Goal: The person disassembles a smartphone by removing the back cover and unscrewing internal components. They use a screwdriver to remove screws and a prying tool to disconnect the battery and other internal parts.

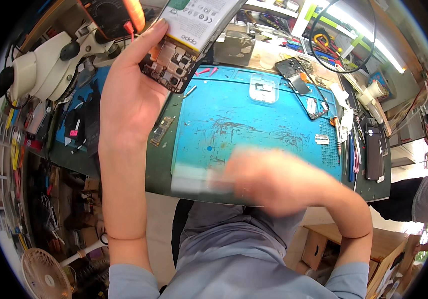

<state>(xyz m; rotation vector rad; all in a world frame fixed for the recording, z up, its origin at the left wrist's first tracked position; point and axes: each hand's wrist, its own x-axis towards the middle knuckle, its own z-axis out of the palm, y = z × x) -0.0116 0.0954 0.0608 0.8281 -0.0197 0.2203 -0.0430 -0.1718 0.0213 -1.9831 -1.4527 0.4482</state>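
We see a fan [44, 275] at lower left, a microscope [38, 72] and multimeter [107, 17] at upper left, and a blade [321, 139] on the blue mat [199, 114].

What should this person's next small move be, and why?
Probably lower the opened phone onto the blue mat: the left hand holds it raised with its circuitry exposed, the mat's middle lies bare, and the right hand, though blurred, is well apart from the phone.
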